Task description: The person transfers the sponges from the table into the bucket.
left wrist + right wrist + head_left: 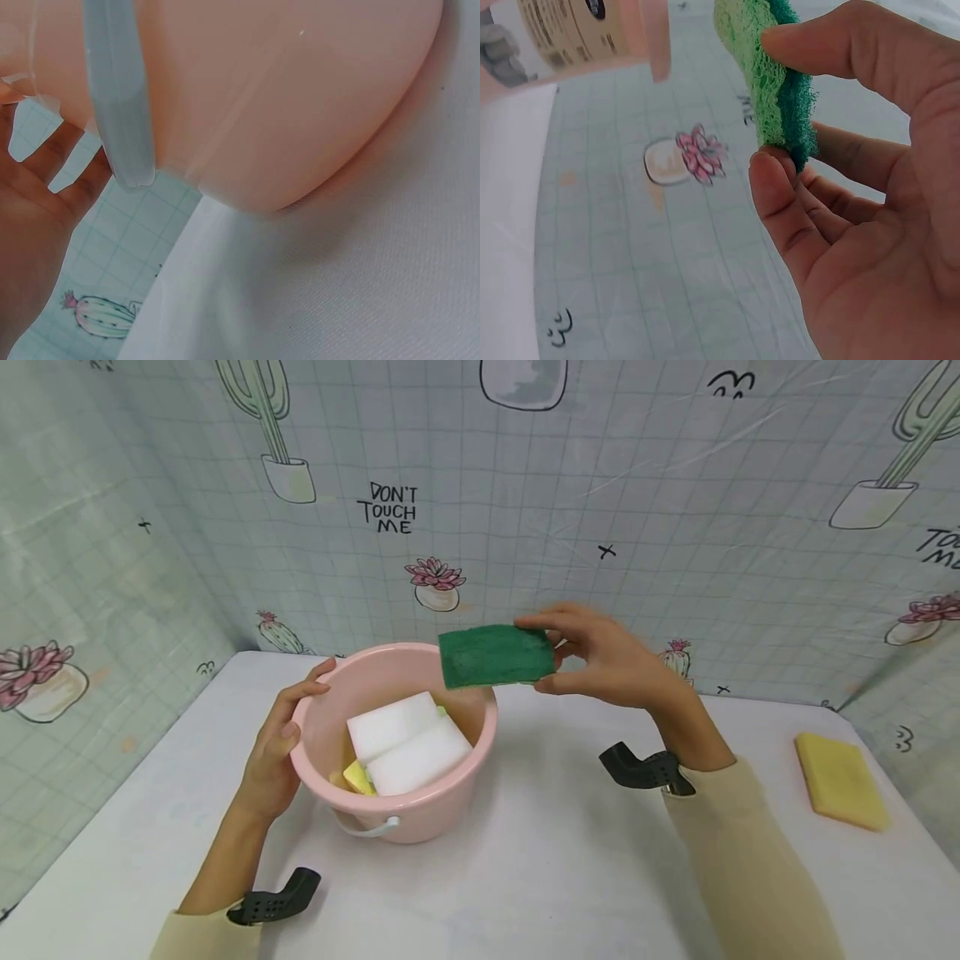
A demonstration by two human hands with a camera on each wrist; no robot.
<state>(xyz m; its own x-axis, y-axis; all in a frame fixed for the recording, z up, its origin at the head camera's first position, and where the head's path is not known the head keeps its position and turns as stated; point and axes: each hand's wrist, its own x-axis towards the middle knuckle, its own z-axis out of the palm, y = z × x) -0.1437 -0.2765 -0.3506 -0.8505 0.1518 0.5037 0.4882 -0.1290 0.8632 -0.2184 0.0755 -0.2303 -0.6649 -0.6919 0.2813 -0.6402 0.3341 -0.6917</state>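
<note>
A pink bucket (442, 806) stands on the white table, its pale handle (371, 832) hanging at the near side. My left hand (277, 752) holds the bucket's left rim, fingers bent at the edge. Up over the bucket's right rim, my right hand (611, 660) pinches a green sponge (491, 656) by its right end, between thumb and fingers. The right wrist view shows the sponge's light green porous layer (754, 82) and darker scouring side. Inside the bucket lie two white sponge blocks (420, 756), with a yellow sponge (358, 778) partly hidden beneath them.
A yellow sponge (842, 781) lies flat on the table (570, 877) at the far right. Behind and beside the table hangs a checked cloth (510, 510) printed with potted cacti. A printed label (562, 37) shows on the bucket in the right wrist view.
</note>
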